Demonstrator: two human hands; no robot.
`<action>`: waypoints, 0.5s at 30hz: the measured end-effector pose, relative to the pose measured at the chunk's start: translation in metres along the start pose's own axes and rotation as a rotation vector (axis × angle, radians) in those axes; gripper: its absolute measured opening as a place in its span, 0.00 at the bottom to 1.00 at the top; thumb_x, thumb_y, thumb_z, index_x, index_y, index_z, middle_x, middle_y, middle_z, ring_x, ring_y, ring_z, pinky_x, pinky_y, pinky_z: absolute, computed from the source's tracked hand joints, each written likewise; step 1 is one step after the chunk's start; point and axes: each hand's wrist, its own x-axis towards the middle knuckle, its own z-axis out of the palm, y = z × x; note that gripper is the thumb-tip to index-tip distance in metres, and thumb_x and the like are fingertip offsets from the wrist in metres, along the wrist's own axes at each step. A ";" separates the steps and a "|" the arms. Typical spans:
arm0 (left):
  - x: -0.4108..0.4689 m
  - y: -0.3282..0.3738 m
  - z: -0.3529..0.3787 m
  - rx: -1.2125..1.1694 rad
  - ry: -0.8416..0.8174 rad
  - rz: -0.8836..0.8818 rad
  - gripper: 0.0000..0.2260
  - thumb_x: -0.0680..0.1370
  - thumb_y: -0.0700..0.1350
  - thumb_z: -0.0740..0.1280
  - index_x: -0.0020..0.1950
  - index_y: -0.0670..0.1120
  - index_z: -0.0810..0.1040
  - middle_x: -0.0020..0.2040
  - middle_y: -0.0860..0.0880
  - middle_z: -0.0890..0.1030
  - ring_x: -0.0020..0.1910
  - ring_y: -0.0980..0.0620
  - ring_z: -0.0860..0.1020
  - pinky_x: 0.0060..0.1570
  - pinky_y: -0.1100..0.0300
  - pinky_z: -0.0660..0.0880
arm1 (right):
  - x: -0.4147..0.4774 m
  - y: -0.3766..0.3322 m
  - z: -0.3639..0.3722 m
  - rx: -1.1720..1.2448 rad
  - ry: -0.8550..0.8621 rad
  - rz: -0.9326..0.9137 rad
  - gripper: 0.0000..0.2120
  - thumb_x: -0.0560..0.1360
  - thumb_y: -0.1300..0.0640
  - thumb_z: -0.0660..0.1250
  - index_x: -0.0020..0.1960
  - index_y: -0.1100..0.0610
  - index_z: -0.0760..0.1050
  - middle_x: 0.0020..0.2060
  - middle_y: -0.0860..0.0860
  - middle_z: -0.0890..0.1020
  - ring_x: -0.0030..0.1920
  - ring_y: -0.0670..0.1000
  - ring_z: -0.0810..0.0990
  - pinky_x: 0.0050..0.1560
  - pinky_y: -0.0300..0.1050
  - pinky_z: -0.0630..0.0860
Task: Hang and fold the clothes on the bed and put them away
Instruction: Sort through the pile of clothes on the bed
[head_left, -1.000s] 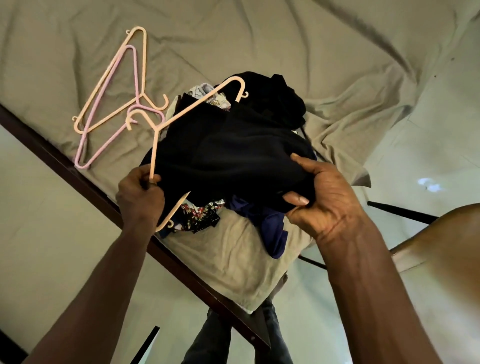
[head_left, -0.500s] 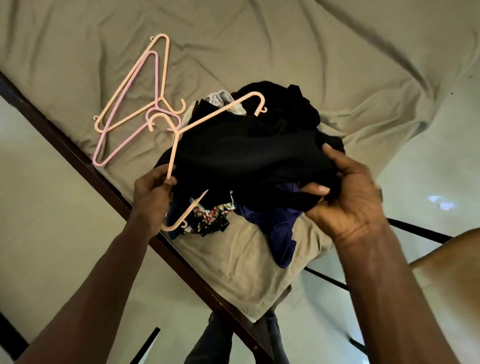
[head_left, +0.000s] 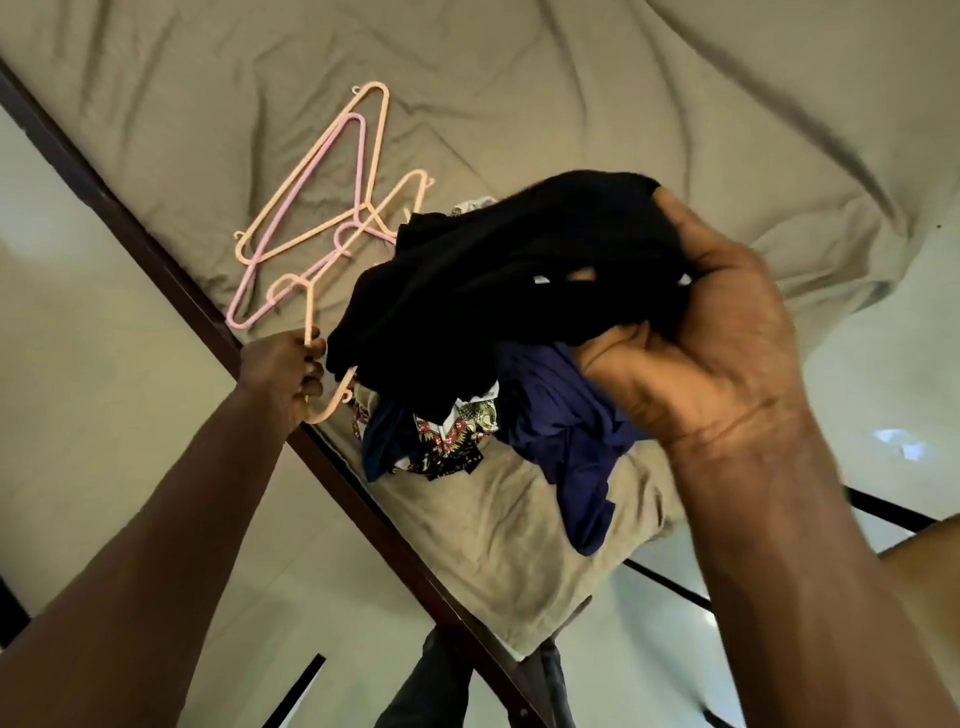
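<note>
Hanger work in hand. Your left hand (head_left: 283, 371) is closed around the lower bar of a peach plastic clothes hanger (head_left: 311, 312), low by the dark wooden bed rail (head_left: 171, 270); most of that hanger is hidden under cloth. Your right hand (head_left: 696, 332) grips a bunched black fabric garment (head_left: 509, 275), lifted above the heap.

Judgement: find the neck opening before you feed the hanger in. The black cloth is wadded, so shake it loose and let it drop straight, then slide one hanger arm into a shoulder at a time.

Around you: a navy blue cloth garment (head_left: 566, 431) and a floral-print patterned garment (head_left: 452, 436) lie beneath the black one on the olive-grey bed sheet (head_left: 519, 93). Either could snag and lift along with it.

Two spare hangers, a pink plastic hanger (head_left: 291, 249) and a second peach plastic hanger (head_left: 363, 156), lie overlapped just beside your held one. Their hooks appear to cross near it; pull clear slowly.
</note>
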 end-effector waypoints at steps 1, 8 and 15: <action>0.004 0.002 -0.001 0.027 0.025 0.022 0.13 0.82 0.36 0.54 0.49 0.48 0.76 0.31 0.53 0.74 0.20 0.59 0.63 0.18 0.69 0.54 | 0.001 -0.004 0.006 -0.002 0.007 -0.014 0.12 0.82 0.57 0.65 0.43 0.62 0.79 0.32 0.55 0.84 0.30 0.53 0.85 0.30 0.45 0.83; 0.034 -0.001 -0.009 0.361 0.154 0.338 0.11 0.78 0.38 0.64 0.52 0.53 0.80 0.51 0.44 0.86 0.40 0.45 0.83 0.40 0.55 0.79 | 0.012 -0.007 -0.005 -0.012 0.048 -0.060 0.01 0.80 0.58 0.66 0.51 0.55 0.76 0.38 0.49 0.81 0.32 0.47 0.82 0.30 0.36 0.77; -0.031 -0.023 0.014 0.348 0.164 1.068 0.21 0.83 0.49 0.64 0.73 0.40 0.73 0.67 0.43 0.77 0.66 0.46 0.76 0.67 0.47 0.74 | 0.031 0.047 -0.032 -0.215 -0.009 -0.011 0.07 0.82 0.54 0.65 0.56 0.53 0.80 0.51 0.52 0.87 0.52 0.52 0.87 0.52 0.50 0.81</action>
